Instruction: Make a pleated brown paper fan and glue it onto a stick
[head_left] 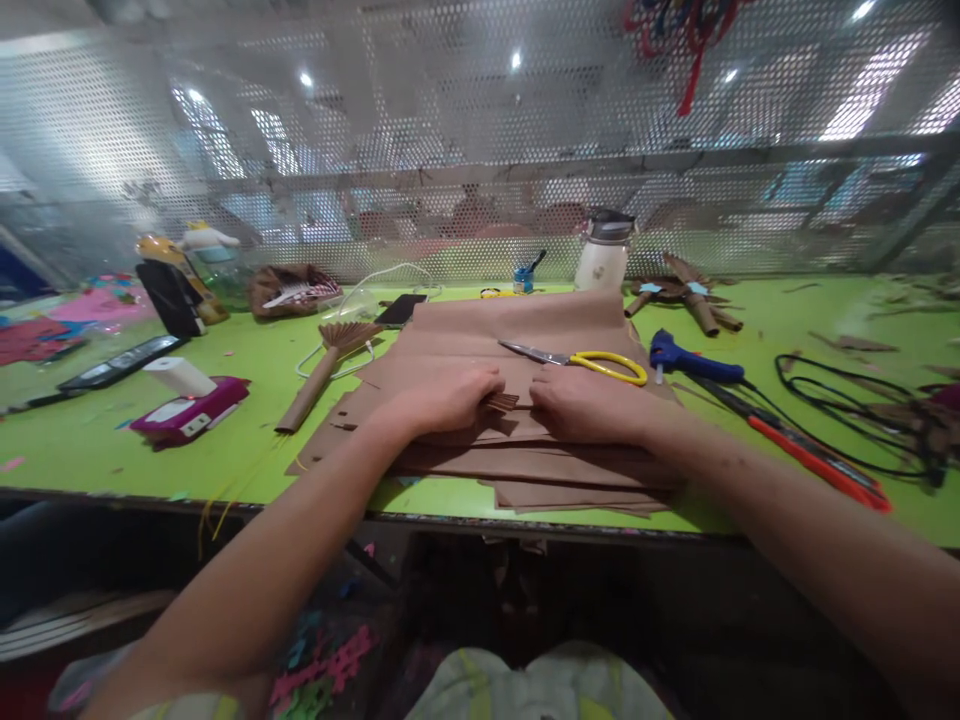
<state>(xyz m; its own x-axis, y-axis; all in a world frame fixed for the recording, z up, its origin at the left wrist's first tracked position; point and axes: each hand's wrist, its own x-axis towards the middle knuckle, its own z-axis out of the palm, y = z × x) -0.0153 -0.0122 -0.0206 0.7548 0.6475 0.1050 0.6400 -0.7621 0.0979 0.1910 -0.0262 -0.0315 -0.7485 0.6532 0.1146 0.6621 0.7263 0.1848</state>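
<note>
Found at centre of frame: a small pleated paper piece (pixel 501 402), brown, projecting from beneath the curled fingers of the left hand (pixel 457 400). Recorded that hand as nearly closed, with the folded end in its grip. Observed just beside it, right of centre, the right hand (pixel 574 402), fingers bent down onto the paper; cannot tell whether anything is pinched there.

Noted beneath both hands a stack of brown paper sheets (pixel 517 325), unevenly aligned, reaching to the near edge of the green bench (pixel 67 440). Noted on the top sheet, just beyond the right hand, scissors (pixel 574 362) with yellow handles, lying with points toward the left.

Logged at right of frame: a blue glue gun (pixel 694 358), near a long red-and-black tool (pixel 817 465) and a coiled black cable (pixel 832 420).

Logged at left of centre: a pleated fan (pixel 349 340) on a rolled brown paper handle; farther left, a magenta device (pixel 187 410) bearing a white block.

Sighted along the far side: a dark phone (pixel 401 310), a small blue jar (pixel 523 280), a white jug (pixel 602 262) with dark lid and, at upper right, rolled paper pieces (pixel 701 312). Sighted behind all, a perforated panel (pixel 450 200).
</note>
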